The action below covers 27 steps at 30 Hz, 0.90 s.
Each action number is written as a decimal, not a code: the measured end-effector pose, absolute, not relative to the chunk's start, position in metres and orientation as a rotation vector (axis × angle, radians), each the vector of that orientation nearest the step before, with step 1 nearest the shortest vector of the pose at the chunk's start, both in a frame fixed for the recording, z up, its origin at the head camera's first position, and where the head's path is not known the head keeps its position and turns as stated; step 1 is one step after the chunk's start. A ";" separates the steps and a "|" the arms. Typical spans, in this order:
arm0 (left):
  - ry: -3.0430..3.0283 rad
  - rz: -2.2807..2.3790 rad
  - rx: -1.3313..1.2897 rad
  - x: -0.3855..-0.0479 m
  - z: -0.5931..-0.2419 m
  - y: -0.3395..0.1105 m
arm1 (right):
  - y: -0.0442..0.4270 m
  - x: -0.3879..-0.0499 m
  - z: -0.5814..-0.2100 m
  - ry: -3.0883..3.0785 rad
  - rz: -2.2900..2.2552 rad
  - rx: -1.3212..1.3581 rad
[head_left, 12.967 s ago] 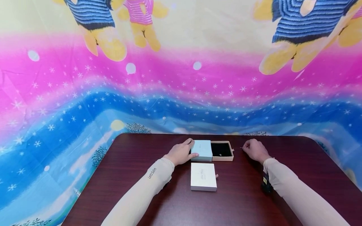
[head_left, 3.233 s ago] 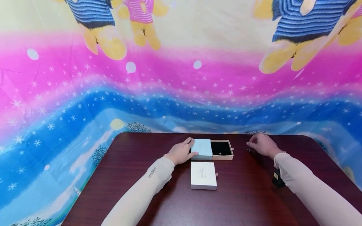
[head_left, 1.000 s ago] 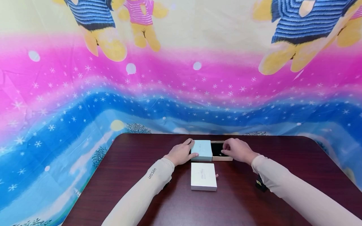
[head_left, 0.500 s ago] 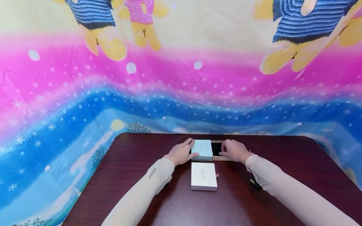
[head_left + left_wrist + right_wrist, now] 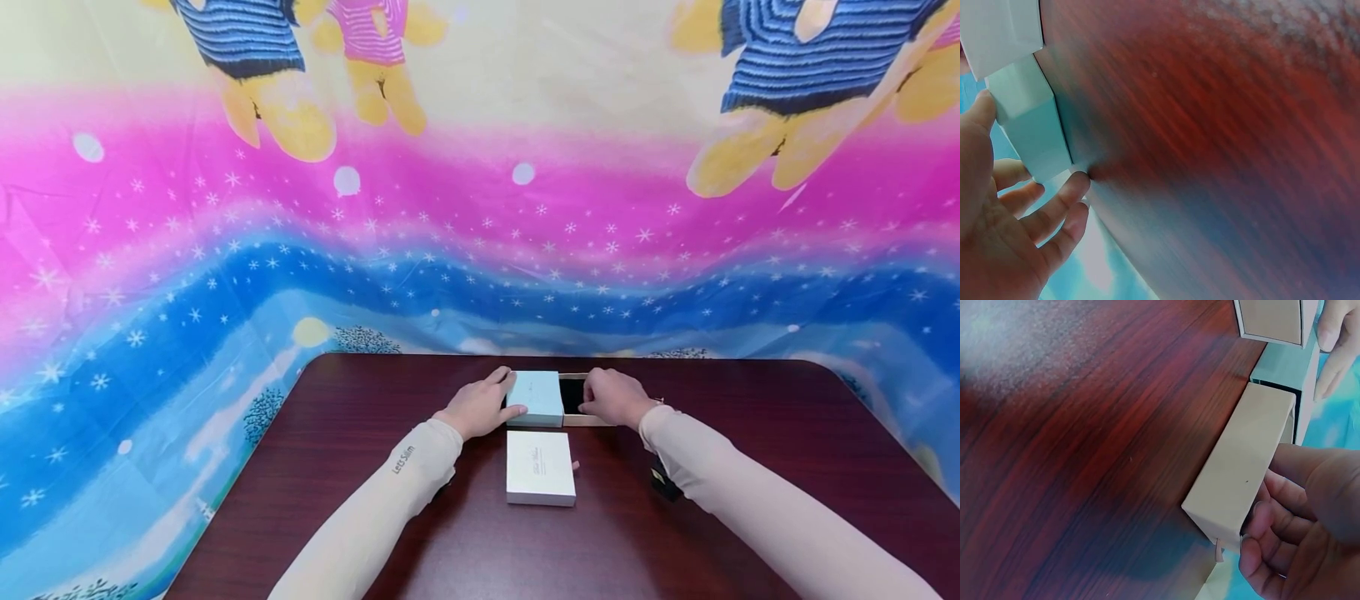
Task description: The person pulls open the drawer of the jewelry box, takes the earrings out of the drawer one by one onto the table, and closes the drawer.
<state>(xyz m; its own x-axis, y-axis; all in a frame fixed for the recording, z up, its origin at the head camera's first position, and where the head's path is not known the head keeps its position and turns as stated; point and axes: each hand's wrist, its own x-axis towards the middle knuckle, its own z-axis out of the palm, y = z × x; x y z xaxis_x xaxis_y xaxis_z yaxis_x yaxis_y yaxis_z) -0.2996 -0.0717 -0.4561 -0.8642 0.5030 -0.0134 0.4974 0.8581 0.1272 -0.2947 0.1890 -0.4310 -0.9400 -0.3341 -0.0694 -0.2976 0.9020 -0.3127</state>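
A pale blue box sleeve [image 5: 535,398] lies near the table's far edge. Out of its right end sticks a cream drawer [image 5: 588,422] with a black lining [image 5: 572,395]. My left hand [image 5: 478,407] grips the sleeve's left end, thumb along the near side; the left wrist view shows the fingers [image 5: 1057,212] around that end. Over the drawer's right part is my right hand [image 5: 617,397], its thumb [image 5: 1291,461] dipping inside and other fingers bent at the rim. The fingertips in the drawer, and anything between them, are hidden.
Just in front of the blue sleeve lies a white box [image 5: 540,467] with printed lettering and a small pink tab. Both stand on a dark red-brown table [image 5: 360,517]. Behind the table hangs a patterned cloth [image 5: 480,217].
My right hand has moved left from beside the box, where a tiny shiny piece showed at its fingertips, to the drawer. It now covers the small star in there. The left hand stays put.
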 end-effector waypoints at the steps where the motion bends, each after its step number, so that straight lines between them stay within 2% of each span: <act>1: 2.983 0.185 0.805 -0.300 -0.456 -0.072 | 0.188 -0.294 -0.430 2.942 -0.457 -0.493; 27: 2.985 0.188 0.807 -0.298 -0.454 -0.071 | 0.185 -0.294 -0.422 2.942 -0.442 -0.495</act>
